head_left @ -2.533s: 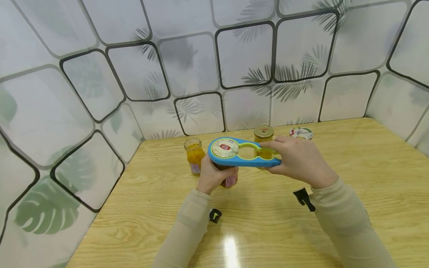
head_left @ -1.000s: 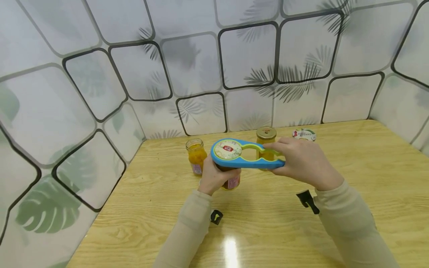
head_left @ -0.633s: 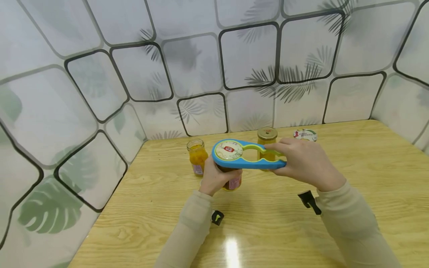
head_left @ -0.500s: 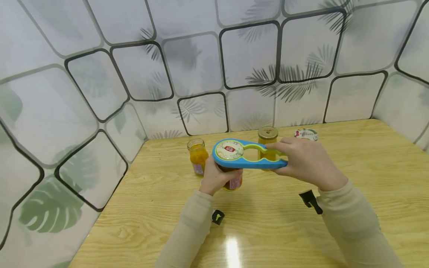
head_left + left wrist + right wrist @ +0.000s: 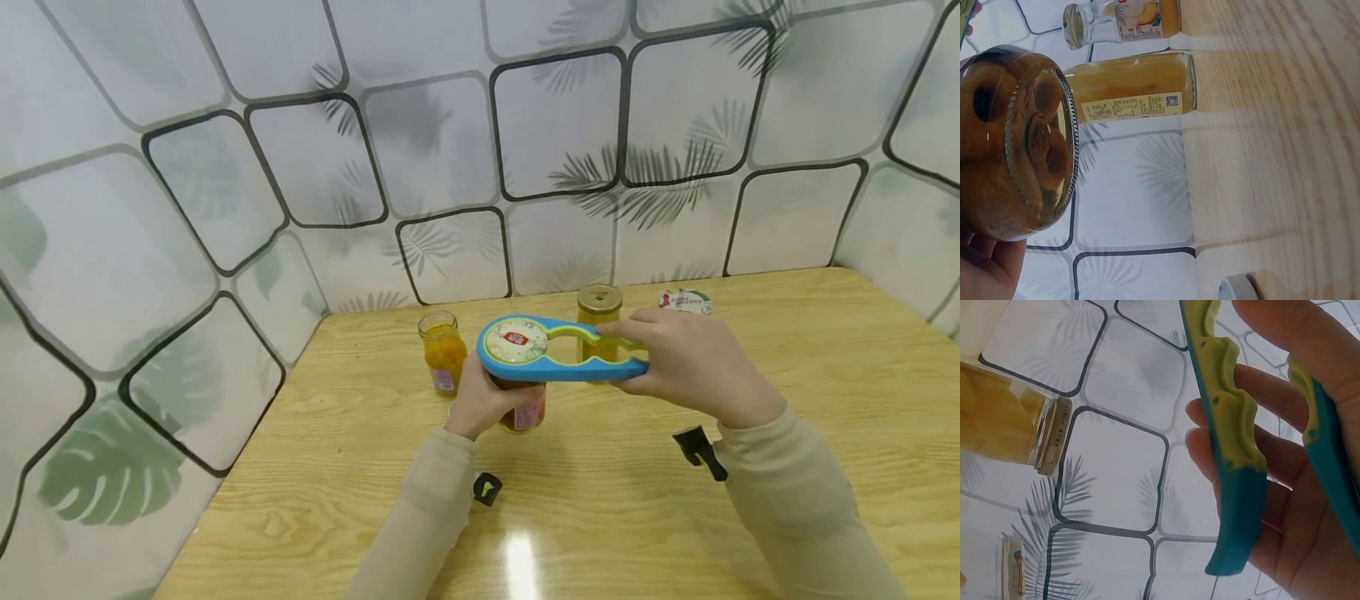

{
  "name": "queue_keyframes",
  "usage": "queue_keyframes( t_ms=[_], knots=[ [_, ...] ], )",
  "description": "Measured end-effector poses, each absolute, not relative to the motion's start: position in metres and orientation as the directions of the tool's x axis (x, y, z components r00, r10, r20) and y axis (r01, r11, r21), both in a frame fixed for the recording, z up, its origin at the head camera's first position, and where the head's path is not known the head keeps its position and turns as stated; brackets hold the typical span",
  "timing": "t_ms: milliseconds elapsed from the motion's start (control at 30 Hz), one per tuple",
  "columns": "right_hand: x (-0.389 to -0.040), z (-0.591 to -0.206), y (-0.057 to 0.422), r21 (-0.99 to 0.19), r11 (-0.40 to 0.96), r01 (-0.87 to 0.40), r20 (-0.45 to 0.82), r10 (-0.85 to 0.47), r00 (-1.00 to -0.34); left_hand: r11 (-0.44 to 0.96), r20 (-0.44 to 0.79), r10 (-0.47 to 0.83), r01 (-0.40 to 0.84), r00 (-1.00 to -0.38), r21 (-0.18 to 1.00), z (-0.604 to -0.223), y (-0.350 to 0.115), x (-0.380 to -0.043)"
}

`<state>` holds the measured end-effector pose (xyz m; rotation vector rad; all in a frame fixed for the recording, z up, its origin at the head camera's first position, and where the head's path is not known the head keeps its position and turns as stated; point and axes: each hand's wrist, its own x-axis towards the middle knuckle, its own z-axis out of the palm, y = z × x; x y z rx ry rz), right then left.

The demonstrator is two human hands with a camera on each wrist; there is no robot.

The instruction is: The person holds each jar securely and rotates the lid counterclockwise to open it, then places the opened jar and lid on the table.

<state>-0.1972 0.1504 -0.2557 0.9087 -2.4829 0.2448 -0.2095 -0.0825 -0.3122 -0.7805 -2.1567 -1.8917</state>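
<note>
In the head view my left hand (image 5: 480, 400) grips a glass jar (image 5: 528, 414) with dark contents and a pink label. The left wrist view shows this jar's base (image 5: 1041, 140), raised off the table. A blue and yellow-green jar opener (image 5: 558, 375) lies around the jar's pale lid (image 5: 516, 342), which has a red mark. My right hand (image 5: 693, 358) holds the opener's handle ends on the right. In the right wrist view the two handles (image 5: 1235, 456) stand apart, with the thumb on one side and fingers behind the other.
An uncovered jar of orange fruit (image 5: 445, 354) stands left of the held jar. Behind the opener is a gold-lidded jar (image 5: 600, 312); farther right a jar with a printed lid (image 5: 686, 301) is mostly hidden by my right hand. A patterned wall (image 5: 555, 125) borders the wooden table (image 5: 337, 500).
The opener and held jar have shifted slightly right and down in the head view, both hands moving along with them. My grip on both looks the same, and the other jars stay put.
</note>
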Motion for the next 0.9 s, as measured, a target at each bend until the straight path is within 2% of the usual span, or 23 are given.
queue_keyframes(
  t_ms=[300,533,767,900],
  knots=[
    [-0.1952,-0.2547,0.1510,-0.013,0.766,-0.642,0.477,-0.560,-0.677,0.045,0.444,0.290,0.475,-0.848,0.879,-0.3127,-0.0831,-0.2088],
    [-0.1968,-0.2518,0.1532,0.021,0.757,-0.653,0.501,-0.573,-0.648,0.053,0.431,0.296,0.465,-0.853,0.884,-0.3176,-0.0831,-0.2165],
    [-0.1965,-0.2510,0.1535,0.007,0.763,-0.646,0.489,-0.566,-0.664,0.065,0.425,0.301,0.463,-0.854,0.884,-0.3099,-0.0827,-0.2111],
    [-0.1952,-0.2536,0.1520,0.002,0.749,-0.663,0.499,-0.575,-0.649,0.069,0.433,0.305,0.473,-0.848,0.878,-0.3127,-0.0850,-0.2094]
  ],
)
